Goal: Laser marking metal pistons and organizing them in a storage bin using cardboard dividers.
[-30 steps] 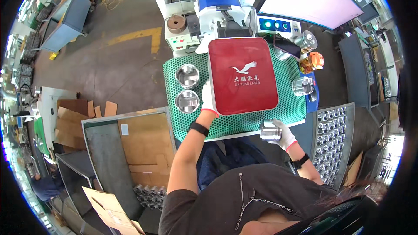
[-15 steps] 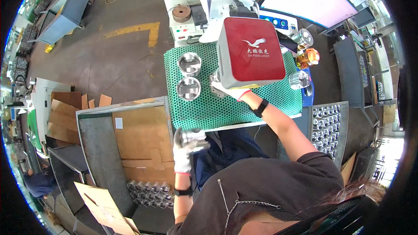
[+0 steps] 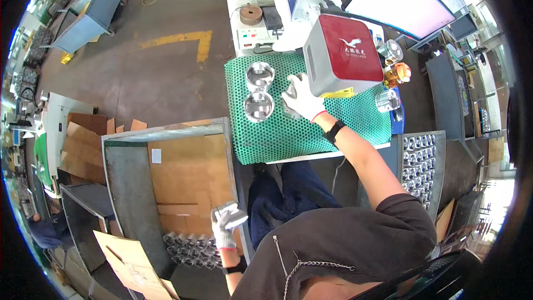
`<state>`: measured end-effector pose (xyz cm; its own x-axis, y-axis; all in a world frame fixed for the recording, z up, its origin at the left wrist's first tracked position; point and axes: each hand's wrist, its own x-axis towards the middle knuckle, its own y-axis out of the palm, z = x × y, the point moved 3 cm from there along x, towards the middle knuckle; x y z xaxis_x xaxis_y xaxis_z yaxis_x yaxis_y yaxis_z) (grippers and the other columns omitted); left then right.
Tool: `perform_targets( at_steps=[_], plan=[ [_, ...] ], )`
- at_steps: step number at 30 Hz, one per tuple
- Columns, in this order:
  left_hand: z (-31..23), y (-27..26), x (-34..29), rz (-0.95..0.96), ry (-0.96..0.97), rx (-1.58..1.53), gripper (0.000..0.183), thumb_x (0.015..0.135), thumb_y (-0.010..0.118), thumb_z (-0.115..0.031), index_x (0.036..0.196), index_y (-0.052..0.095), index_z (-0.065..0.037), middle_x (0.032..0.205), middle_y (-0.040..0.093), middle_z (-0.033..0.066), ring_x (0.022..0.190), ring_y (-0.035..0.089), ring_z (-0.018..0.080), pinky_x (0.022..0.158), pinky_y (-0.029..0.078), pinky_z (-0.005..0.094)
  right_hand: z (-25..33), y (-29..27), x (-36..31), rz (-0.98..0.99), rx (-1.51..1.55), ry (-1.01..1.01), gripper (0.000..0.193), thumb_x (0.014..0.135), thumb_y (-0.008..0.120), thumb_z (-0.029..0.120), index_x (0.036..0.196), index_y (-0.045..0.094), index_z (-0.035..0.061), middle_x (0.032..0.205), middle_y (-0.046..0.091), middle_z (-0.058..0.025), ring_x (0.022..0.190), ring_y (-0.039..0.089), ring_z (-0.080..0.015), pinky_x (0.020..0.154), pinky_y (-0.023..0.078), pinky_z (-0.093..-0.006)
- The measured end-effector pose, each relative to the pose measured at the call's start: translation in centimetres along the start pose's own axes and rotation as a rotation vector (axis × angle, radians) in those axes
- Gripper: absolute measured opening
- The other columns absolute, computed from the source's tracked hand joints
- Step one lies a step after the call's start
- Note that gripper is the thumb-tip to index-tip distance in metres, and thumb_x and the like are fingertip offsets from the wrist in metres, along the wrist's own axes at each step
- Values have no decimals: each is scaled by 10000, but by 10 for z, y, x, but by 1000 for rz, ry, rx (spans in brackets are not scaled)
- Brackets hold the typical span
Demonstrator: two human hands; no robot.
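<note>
Bench (image 3: 383, 146) from here: green perforated mat (image 3: 266, 144) on top, two open metal cups (image 3: 259, 106) at its left, partly covered metal piece (image 3: 290, 108) mid-mat, left bin (image 3: 127, 183) carrying cardboard sheet (image 3: 191, 180) and clustered cups (image 3: 191, 249), right tray (image 3: 438, 172) with rowed cups (image 3: 418, 171).

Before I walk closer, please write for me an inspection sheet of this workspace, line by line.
Surface: green perforated mat; red-topped grey box covers part of the view.
Job's things: two pistons with open ends up, on the mat's left.
Clutter: orange-lidded jar at right.
Left hand: holds another piston near the left bin.
Right hand: on a metal piece, mostly hidden; grip unclear.
Cables: pale cable below the mat's front edge.
Surroundings: bright monitor behind; tray with rows of pistons at right.
</note>
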<state>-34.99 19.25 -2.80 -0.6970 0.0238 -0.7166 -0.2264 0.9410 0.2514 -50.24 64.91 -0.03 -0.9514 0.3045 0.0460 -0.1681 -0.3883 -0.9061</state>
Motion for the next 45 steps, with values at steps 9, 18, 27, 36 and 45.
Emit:
perform_targets(
  at_steps=[9, 18, 27, 36, 45],
  plan=[
    [-9, 88, 12, 420, -179, -293, 578, 745, 702, -107, 1269, 459, -80, 1197, 598, 164, 1090, 614, 321, 911, 540, 462, 46, -58, -92, -325, -150, -176, 528, 772, 685, 351, 1179, 513, 62, 1168, 537, -184, 1088, 510, -359, 911, 414, -467],
    [22, 128, -7, 592, -460, -358, 663, 737, 696, -426, 1275, 537, -72, 1274, 577, 130, 1170, 555, 336, 961, 472, 546, 30, -3, -222, 855, 1086, 394, 600, 879, 637, 386, 1376, 474, 93, 1220, 593, -77, 1088, 565, -179, 905, 479, -326],
    [31, 143, 12, 603, -458, -31, 624, 922, 561, -436, 1426, 364, -123, 1293, 536, 112, 1101, 565, 310, 891, 498, 472, 56, 27, -218, 647, 1218, 623, 403, 852, 586, 201, 1230, 600, 63, 976, 671, -70, 847, 640, -172, 742, 523, -294],
    [14, 108, 45, 481, -282, 79, 646, 875, 636, -401, 1393, 424, -77, 1241, 547, 147, 1107, 550, 296, 924, 463, 444, 11, 36, -104, 275, 389, 439, 322, 769, 581, 304, 920, 696, 45, 754, 677, -169, 713, 674, -298, 686, 526, -395],
    [27, 118, 55, 433, -293, 166, 593, 901, 606, -391, 1375, 441, -76, 1260, 554, 126, 1113, 552, 282, 946, 448, 444, -6, 20, -119, 426, 869, 350, 636, 870, 635, 460, 1356, 495, 73, 1072, 659, -108, 945, 629, -181, 819, 501, -304]
  ],
)
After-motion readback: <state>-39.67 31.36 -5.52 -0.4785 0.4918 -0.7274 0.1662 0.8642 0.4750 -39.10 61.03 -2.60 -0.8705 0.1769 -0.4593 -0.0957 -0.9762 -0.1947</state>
